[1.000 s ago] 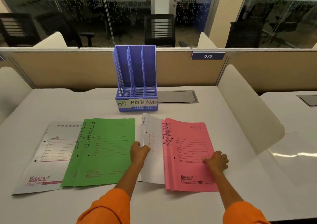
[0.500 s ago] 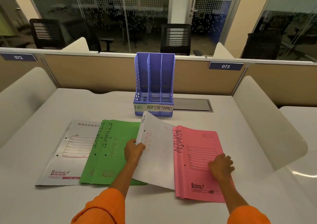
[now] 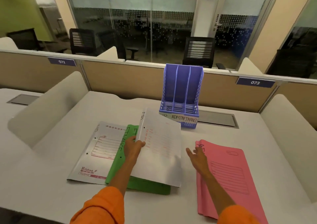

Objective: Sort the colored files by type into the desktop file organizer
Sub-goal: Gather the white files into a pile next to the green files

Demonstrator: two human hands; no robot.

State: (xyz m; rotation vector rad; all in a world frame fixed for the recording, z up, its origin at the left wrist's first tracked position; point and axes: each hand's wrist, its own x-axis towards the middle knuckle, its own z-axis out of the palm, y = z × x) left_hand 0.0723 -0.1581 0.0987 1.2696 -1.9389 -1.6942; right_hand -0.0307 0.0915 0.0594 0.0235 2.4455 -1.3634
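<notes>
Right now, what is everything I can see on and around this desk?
File organizer: one, blue-purple, three empty slots labelled HR, ADMIN, FINANCE, at the back of the desk.
White file: one, marked HR, lifted above the desk in the left hand.
White file on desk: one, lying flat at the left.
Green files: a small stack, marked FINANCE, partly under the lifted file.
Pink files: a small stack, flat at the right.
Desk: one, white, with cream side dividers.
Number plates: two, blue, 072 and 073, on the back partition.
Office chairs: several, black, behind the partition.
Left hand: gripping the lifted file's edge.
Right hand: open, empty, over the pink stack's left edge.
</notes>
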